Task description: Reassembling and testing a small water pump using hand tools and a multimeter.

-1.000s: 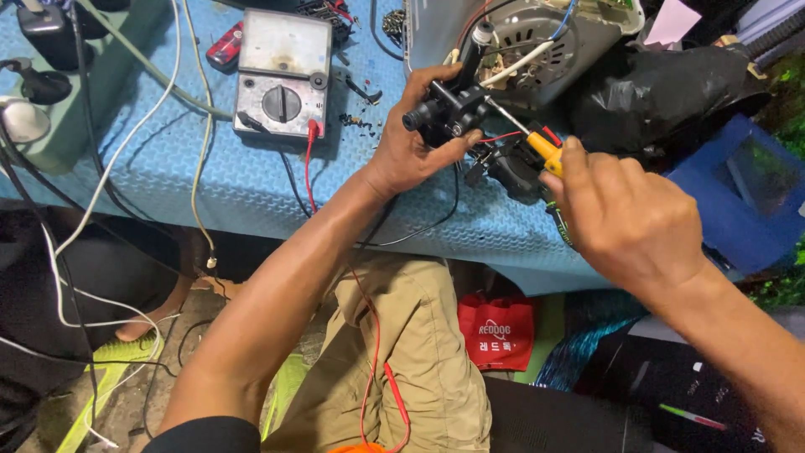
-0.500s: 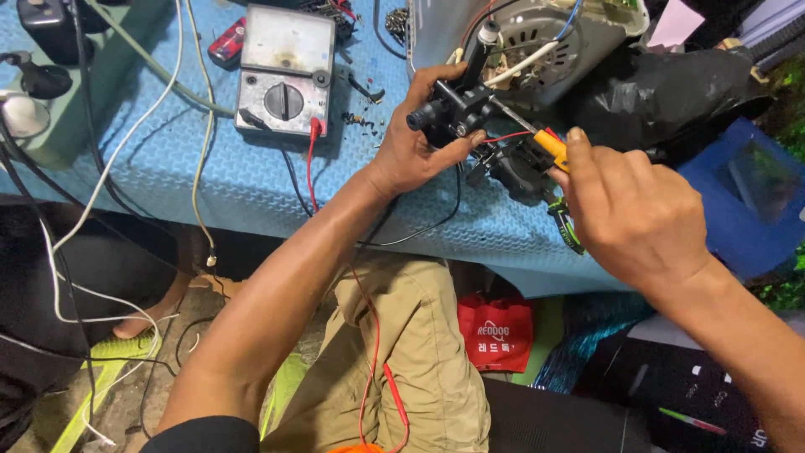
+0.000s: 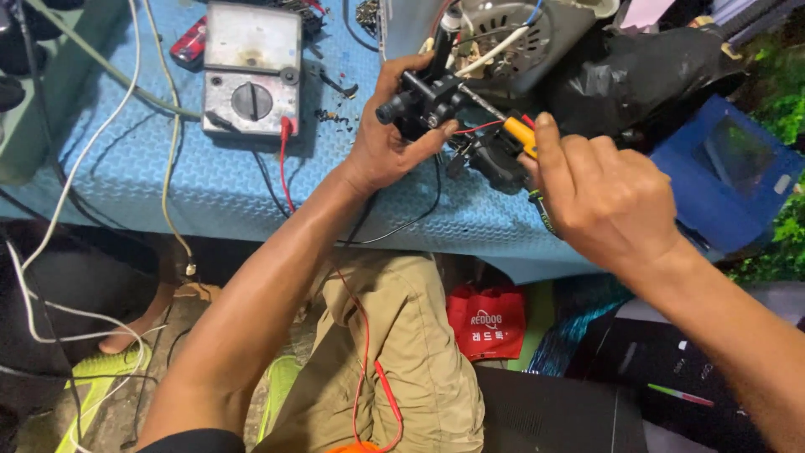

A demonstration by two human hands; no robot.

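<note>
Head view: looks down on a blue textured mat (image 3: pixel 210 180) over a workbench, both forearms reaching in from below.
Left hand (image 3: pixel 387 143): wrapped around a small black switch block (image 3: pixel 419 102), thumb on its near side, fingers curled over the far side; grip closed firmly on it.
Black switch block: raised just off the mat, at the open bottom of a grey appliance housing (image 3: pixel 503 33); cylindrical end pointing left, clear of the palm; red and black wires trailing from it toward the bench edge.
Right hand (image 3: pixel 604 197): closed on a yellow-handled screwdriver (image 3: pixel 520 134), fingers folded over the handle so only its front end shows.
Screwdriver shaft: thin metal, running up-left from the fist to the switch block, tip touching the block just right of the left thumb.
Position relative to grips: block sits wholly within the left fingers, near the right fist, joined to it by the shaft.
Second black part (image 3: pixel 490 159): just below the shaft, between the two hands.
Multimeter (image 3: pixel 251 71): grey, with round dial, lying flat on the mat, left of the left hand, well apart from it.
Black plastic bag (image 3: pixel 646 71): crumpled beside the housing, above the right hand.
</note>
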